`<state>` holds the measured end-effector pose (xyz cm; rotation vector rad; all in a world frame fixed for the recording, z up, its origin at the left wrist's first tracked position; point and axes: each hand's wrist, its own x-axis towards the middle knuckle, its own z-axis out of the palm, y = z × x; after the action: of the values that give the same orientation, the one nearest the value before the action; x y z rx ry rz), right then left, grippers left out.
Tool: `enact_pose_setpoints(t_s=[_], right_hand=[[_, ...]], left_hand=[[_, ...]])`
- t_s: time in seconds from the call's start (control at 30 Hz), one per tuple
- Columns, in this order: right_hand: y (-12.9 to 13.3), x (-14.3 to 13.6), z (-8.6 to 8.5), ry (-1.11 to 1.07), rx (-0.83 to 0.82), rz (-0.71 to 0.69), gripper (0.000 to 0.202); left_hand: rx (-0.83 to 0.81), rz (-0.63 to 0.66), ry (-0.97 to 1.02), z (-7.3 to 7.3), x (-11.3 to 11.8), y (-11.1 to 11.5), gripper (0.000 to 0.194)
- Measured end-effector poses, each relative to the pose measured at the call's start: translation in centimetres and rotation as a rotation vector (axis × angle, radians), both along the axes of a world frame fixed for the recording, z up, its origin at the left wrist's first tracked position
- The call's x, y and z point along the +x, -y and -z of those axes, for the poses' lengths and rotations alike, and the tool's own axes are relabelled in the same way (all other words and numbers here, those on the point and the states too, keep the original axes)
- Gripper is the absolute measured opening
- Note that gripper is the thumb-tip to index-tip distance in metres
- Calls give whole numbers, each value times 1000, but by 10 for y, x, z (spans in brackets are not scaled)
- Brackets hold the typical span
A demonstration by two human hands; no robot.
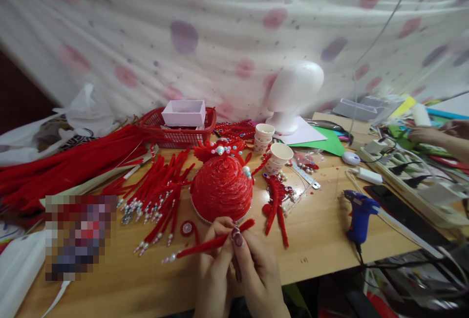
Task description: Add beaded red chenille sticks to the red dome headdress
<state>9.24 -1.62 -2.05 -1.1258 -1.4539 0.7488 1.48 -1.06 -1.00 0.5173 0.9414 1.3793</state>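
Note:
My left hand [215, 259] and my right hand [257, 269] meet at the table's front edge, both closed on a red fuzzy pipe cleaner [205, 245]. Small white and pink pearl beads [170, 257] tip its left end; the other end pokes out past my right fingers. Just behind the hands stands a domed red headpiece [222, 188], edged with pearls and topped with red ornaments and beads. A round red piece with a jewelled centre [187, 228] lies left of it. Many more bead-tipped red pipe cleaners [157, 196] are piled to the left.
Paper cups [279, 154], a red beaded ornament [275, 201] and a blue glue gun [359, 215] are to the right, with a power strip [414, 181]. Behind are a red basket [176, 137] and a white foam head [295, 91]. Another person's hand [425, 135] shows far right.

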Motion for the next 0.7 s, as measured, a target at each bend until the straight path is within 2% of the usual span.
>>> enact_pose_setpoints(t_s=[0.2,0.27,0.37,0.43,0.6,0.7], right_hand=[[0,12,2,-5,51,39,43],[-1,22,-1,-46,36,126,41],[-5,36,-8,-57,25,259,22],[-9,40,-12,-29,0,231,19],[-12,35,-14,-117,-69,13,22],[-11,32,-14,-193,-74,31,24]], left_hand=[[-19,-19,-76,-2,-4,-7,35],[30,-63,-141,0,-7,-11,34],[144,-77,-269,3,-12,-13,27],[235,-58,-389,3,-16,-12,22],[385,-15,-609,1,-23,-9,14],[395,29,-639,4,-25,-8,12]])
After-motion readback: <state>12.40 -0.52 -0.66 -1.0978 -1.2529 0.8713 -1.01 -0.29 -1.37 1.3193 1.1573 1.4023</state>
